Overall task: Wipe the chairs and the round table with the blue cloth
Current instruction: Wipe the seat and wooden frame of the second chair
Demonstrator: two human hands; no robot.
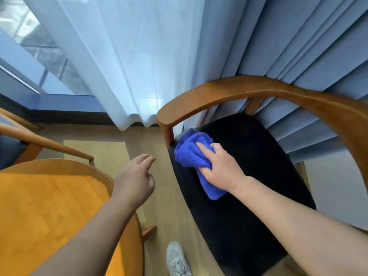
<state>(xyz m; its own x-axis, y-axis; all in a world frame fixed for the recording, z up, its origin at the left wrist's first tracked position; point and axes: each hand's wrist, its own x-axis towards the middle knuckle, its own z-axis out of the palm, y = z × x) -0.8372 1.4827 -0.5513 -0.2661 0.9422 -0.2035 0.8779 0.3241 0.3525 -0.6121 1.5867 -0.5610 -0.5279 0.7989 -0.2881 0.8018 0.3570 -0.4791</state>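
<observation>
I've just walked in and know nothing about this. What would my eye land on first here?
Brightest is the crumpled blue cloth, pressed by the right hand onto the black cushioned seat of a brown wooden armchair at right. The left hand hovers empty and open over the floor, beside the round orange-yellow wooden table at lower left. Behind hang a sheer white curtain and a pleated grey-blue drape.

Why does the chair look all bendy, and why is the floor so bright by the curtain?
In the head view, the wide-angle lens bends the chair's wooden armrest into a big curve; daylight through the sheer curtain leaves a bright patch on the floor; the blue cloth and right hand look slightly soft from blur.
</observation>
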